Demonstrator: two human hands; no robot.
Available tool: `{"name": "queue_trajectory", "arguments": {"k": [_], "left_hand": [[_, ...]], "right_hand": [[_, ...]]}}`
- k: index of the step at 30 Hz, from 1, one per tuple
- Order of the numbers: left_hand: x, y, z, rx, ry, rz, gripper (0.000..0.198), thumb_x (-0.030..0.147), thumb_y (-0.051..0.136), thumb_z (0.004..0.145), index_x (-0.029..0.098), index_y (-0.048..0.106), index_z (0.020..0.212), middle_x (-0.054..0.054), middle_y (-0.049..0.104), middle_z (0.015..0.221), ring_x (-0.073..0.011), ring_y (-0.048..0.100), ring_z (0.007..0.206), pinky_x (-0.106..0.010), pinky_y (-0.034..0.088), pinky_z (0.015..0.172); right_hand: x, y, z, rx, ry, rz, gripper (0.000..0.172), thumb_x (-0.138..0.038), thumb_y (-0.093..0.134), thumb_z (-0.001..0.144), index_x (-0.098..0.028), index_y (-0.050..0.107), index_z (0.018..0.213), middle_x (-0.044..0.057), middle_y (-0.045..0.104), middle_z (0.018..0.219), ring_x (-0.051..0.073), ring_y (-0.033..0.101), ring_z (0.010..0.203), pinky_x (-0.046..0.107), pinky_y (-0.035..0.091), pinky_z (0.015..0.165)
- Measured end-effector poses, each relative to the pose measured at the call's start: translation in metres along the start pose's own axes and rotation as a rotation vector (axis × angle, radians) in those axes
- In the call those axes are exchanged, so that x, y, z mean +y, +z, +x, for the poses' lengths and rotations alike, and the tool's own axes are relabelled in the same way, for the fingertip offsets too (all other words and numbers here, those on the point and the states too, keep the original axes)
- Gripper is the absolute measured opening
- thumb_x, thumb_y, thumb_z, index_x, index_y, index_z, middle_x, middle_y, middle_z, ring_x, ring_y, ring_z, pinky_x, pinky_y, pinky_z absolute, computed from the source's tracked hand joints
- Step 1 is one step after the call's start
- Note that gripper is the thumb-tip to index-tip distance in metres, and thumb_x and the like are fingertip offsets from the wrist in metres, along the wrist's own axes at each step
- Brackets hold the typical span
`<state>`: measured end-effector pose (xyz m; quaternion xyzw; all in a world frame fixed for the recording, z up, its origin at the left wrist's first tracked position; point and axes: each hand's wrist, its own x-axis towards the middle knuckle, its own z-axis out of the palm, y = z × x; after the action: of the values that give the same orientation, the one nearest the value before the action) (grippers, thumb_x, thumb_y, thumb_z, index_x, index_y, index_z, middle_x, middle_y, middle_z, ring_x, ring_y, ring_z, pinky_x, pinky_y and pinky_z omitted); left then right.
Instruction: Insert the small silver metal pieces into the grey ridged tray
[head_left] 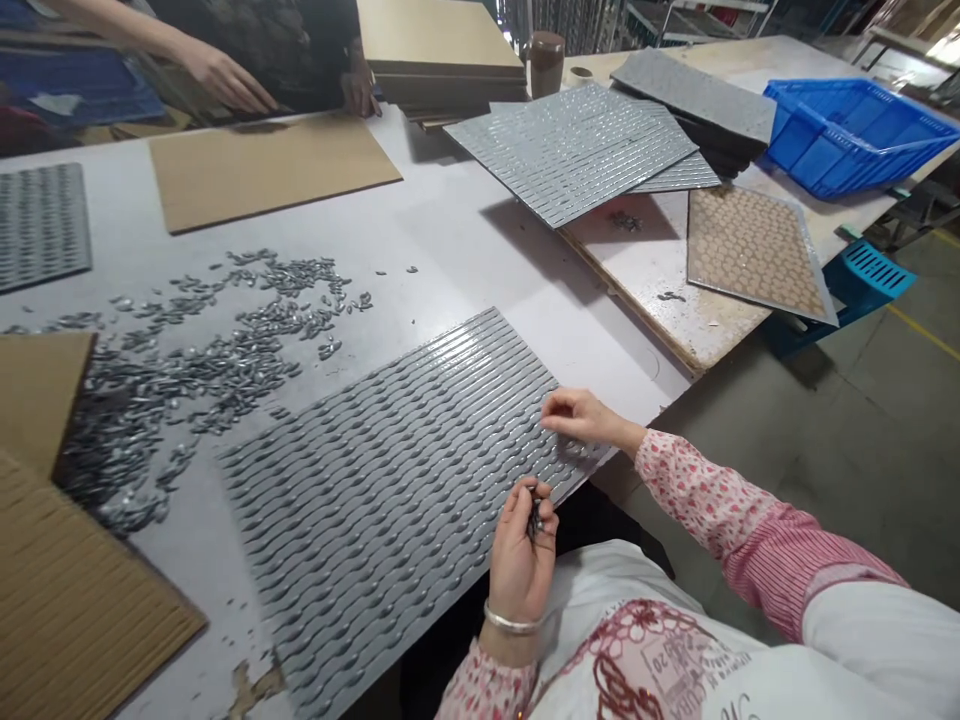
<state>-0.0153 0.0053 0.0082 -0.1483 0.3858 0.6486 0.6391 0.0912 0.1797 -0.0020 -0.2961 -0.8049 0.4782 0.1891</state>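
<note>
A large grey panel [375, 500] with wavy ridges lies on the table in front of me. Small dark oval pieces sit between its ridges, while the strip near its far right corner shows straighter, bare lines. My left hand [525, 545], palm up at the panel's near edge, is curled around several dark oval pieces [535, 515]. Over the panel's right part, my right hand [576, 415] has thumb and forefinger pinched together; whatever is between the fingertips is too small to make out. Left of the panel spreads a heap of loose dark oval pieces [172, 380].
Brown boards [82, 590] lie at the left, another brown board [270, 170] farther back beside another person's hands. Stacked grey panels [577, 150], a honeycomb-patterned board [757, 250] and a blue crate [847, 130] stand at the right. The table's edge runs beneath my forearms.
</note>
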Motion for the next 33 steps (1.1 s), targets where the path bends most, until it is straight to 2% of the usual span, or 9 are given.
{"name": "queue_trajectory", "arguments": {"k": [2,4,8,13,20,23,25,28,33], "left_hand": [[0.000,-0.001,0.003,0.018,0.016,-0.006,0.015,0.015,0.068,0.073,0.011,0.065,0.087,-0.003,0.057,0.079,-0.0046,0.048,0.060,-0.013,0.043,0.050],[-0.001,-0.001,0.005,0.030,0.029,-0.013,0.019,0.016,0.072,0.069,0.011,0.065,0.086,-0.001,0.056,0.078,-0.0030,0.047,0.058,-0.012,0.041,0.048],[0.000,0.000,0.007,0.042,0.065,-0.012,0.022,0.021,0.077,0.063,0.013,0.064,0.078,0.002,0.054,0.072,-0.0016,0.044,0.053,-0.011,0.037,0.043],[0.003,0.000,0.006,0.063,0.169,0.031,0.025,0.021,0.080,0.059,0.015,0.063,0.076,0.004,0.053,0.064,-0.0036,0.046,0.053,-0.012,0.040,0.046],[0.010,0.000,0.004,0.109,0.302,0.088,0.018,0.016,0.072,0.069,0.015,0.064,0.085,0.002,0.059,0.069,-0.0046,0.051,0.056,-0.013,0.043,0.050],[0.014,0.000,0.002,0.114,0.257,0.054,0.020,0.013,0.059,0.079,0.014,0.063,0.099,-0.008,0.065,0.091,-0.0111,0.061,0.077,-0.019,0.051,0.065],[0.016,-0.001,0.000,0.115,0.164,0.012,0.023,0.009,0.050,0.083,0.012,0.061,0.104,-0.012,0.064,0.099,-0.0130,0.062,0.083,-0.021,0.053,0.068],[0.015,-0.002,-0.001,0.117,0.050,-0.036,0.016,0.010,0.048,0.085,0.012,0.060,0.095,-0.008,0.063,0.086,-0.0068,0.058,0.062,-0.014,0.048,0.052],[0.012,-0.003,-0.002,0.058,-0.002,-0.072,0.011,0.017,0.051,0.085,0.012,0.060,0.090,0.000,0.052,0.066,-0.0027,0.041,0.045,-0.012,0.036,0.039]], "right_hand": [[-0.015,0.006,-0.010,-0.211,-0.097,0.165,0.018,-0.031,0.059,0.084,-0.014,0.061,0.086,0.002,0.060,0.080,0.013,0.055,0.073,0.023,0.044,0.068],[-0.027,0.011,-0.016,-0.299,-0.176,0.187,0.020,-0.033,0.063,0.083,-0.014,0.062,0.087,0.003,0.061,0.083,0.013,0.055,0.078,0.024,0.044,0.072],[-0.038,0.019,-0.018,-0.277,-0.191,0.135,0.018,-0.032,0.063,0.083,-0.014,0.063,0.083,0.003,0.061,0.079,0.013,0.054,0.076,0.023,0.043,0.072],[-0.042,0.025,-0.012,-0.246,-0.071,0.135,0.012,-0.025,0.060,0.083,-0.013,0.064,0.081,0.001,0.062,0.075,0.011,0.054,0.069,0.020,0.041,0.064],[-0.037,0.031,0.001,-0.413,0.091,0.322,0.015,-0.027,0.060,0.083,-0.013,0.064,0.084,-0.002,0.059,0.069,0.008,0.050,0.061,0.017,0.038,0.056],[-0.024,0.028,0.018,-0.259,0.122,0.229,0.012,-0.022,0.057,0.083,-0.012,0.064,0.087,0.000,0.062,0.074,0.010,0.053,0.065,0.019,0.041,0.059],[-0.013,0.024,0.032,-0.096,0.095,-0.049,0.009,-0.017,0.057,0.081,-0.013,0.065,0.083,0.001,0.064,0.076,0.011,0.055,0.069,0.021,0.042,0.065],[0.002,0.018,0.050,0.000,0.044,-0.432,0.007,-0.015,0.061,0.078,-0.016,0.067,0.077,0.001,0.065,0.076,0.015,0.055,0.075,0.026,0.040,0.076],[0.011,0.019,0.057,-0.008,0.040,-0.561,0.008,-0.015,0.060,0.076,-0.018,0.067,0.074,0.002,0.064,0.073,0.019,0.052,0.076,0.030,0.037,0.077]]}}
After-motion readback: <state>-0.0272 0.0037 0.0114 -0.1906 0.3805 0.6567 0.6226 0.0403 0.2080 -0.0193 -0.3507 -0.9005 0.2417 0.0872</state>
